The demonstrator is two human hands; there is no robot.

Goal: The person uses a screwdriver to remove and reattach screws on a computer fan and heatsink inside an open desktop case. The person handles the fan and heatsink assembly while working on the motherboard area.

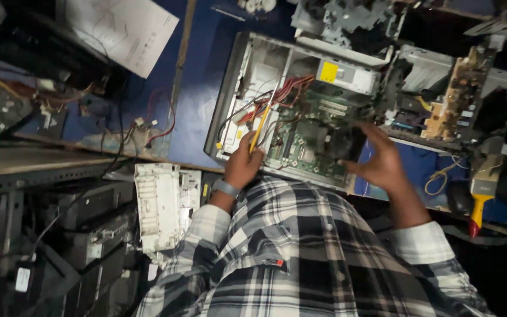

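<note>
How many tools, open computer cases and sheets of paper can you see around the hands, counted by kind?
Yellow screwdrivers: 1, held by the left hand at the open case, screwdriver
Yellow-handled tools with a red tip: 1, at the right edge
Open computer cases: 1, right hand on its fan
Sheets of paper: 1
Total: 4

Yellow-handled screwdriver [260, 124], slim, tilted, shaft pointing into the open computer case; black boxy fan unit [344, 144], dark and blurred, sitting over the green motherboard [304, 141]; open grey computer case [247, 88], lying flat on blue tabletop, red wires bundled inside
</note>
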